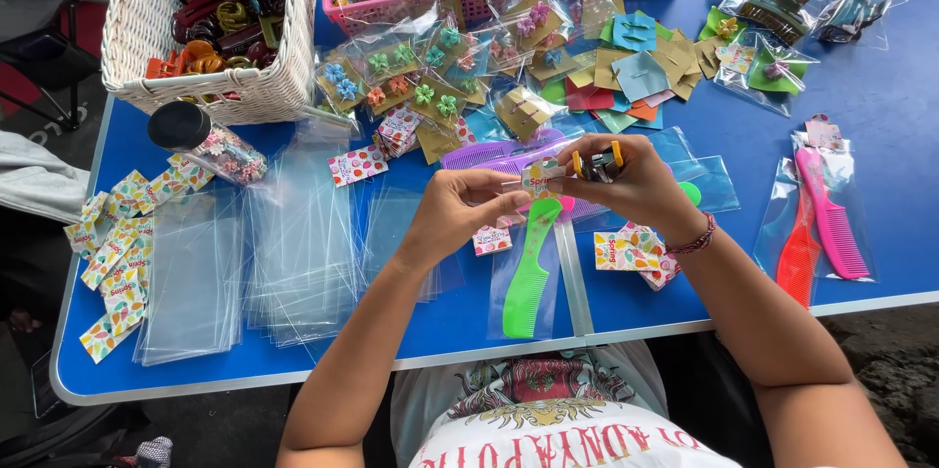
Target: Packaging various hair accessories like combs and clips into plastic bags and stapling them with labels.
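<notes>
Green comb (529,267) in clear bag, long axis near-to-far, top at the fingers. Left hand (452,216) pinching the patterned header card (541,176) there; right hand (636,179) just right, clamped on a small stapler (598,164).

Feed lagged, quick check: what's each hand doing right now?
Left hand: pinching the small printed card.
Right hand: closed on a yellow-and-black stapler.

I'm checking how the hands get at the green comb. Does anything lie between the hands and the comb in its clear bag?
Nothing visible does. The left hand and right hand hold a small printed card and a stapler right at the top of the green comb in its clear bag.
</notes>
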